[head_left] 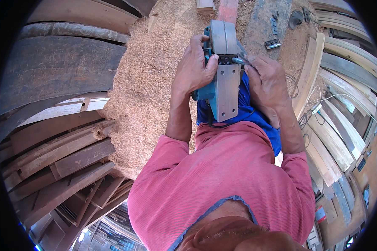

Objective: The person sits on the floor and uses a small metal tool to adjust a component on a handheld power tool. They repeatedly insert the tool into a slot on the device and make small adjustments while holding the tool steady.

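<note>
Head view: nearest, at the bottom of the frame, a pink shirt (226, 167) with a blue collar edge covers the person's chest, and blue shorts (245, 102) show above its hem. Past the shirt, at the upper centre, a blue power planer (227, 90) lies with its flat metal base turned up, over the shorts. The left hand (195, 65) is clamped on the planer's left side, thumb by the slot across the base. The right hand (267, 77) has its fingers closed on a small metal tool (238, 61), whose end meets that slot. Farther off, wood shavings (151, 79) cover the floor left of the planer. Small metal parts (273, 44) lie on a grey board (255, 31) at the upper right. Stacked planks (339, 62) line the right edge; dark boards (67, 62) fill the left.
</note>
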A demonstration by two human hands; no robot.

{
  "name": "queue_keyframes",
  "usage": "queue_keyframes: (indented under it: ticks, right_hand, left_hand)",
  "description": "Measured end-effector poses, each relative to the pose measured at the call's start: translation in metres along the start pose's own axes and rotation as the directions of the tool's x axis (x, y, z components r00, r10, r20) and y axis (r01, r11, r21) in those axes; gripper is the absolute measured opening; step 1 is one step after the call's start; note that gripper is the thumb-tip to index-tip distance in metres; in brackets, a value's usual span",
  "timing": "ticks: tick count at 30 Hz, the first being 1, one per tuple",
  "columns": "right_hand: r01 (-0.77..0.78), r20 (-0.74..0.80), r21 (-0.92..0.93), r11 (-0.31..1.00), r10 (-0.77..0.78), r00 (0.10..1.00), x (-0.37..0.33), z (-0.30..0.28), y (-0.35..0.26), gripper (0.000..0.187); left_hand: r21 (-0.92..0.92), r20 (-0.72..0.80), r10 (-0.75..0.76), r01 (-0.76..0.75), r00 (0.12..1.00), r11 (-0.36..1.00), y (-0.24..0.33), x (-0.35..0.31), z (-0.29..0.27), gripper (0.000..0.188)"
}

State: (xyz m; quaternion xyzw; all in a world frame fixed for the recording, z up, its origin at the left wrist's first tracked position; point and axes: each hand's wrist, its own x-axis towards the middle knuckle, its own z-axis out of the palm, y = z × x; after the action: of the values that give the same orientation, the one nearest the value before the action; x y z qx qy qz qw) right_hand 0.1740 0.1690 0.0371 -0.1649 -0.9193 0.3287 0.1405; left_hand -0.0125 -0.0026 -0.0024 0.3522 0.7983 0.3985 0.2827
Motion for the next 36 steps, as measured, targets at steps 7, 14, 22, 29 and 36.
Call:
queue_keyframes:
  ticks: [7, 14, 22, 29, 36]
  right_hand:
    - [-0.127, 0.009, 0.076, 0.989, 0.126, 0.992, 0.0, 0.0, -0.001, 0.023]
    - [-0.226, 0.0, 0.127, 0.966, 0.228, 0.974, 0.003, -0.004, 0.001, 0.024]
    - [-0.257, -0.099, -0.184, 0.949, 0.242, 0.965, 0.042, 0.029, 0.149, 0.022]
    - [-0.135, -0.052, -0.52, 0.843, 0.126, 0.991, 0.05, 0.087, 0.23, 0.026]
    - [-0.294, 0.245, -0.27, 0.917, 0.361, 0.9, 0.087, 0.119, 0.175, 0.032]
  left_hand:
    - [-0.004, -0.004, 0.005, -0.005, 1.0, 1.0, 0.001, 0.001, -0.001, 0.067]
    - [0.015, -0.009, 0.021, -0.021, 1.0, 1.0, -0.003, 0.001, 0.001, 0.064]
    - [-0.11, 0.004, -0.04, 0.04, 0.999, 0.993, -0.009, 0.001, 0.002, 0.068]
    - [-0.135, -0.009, -0.052, 0.05, 0.999, 0.99, -0.012, -0.001, -0.002, 0.067]
    - [-0.112, 0.028, -0.071, 0.074, 0.997, 0.991, -0.015, 0.003, -0.007, 0.063]
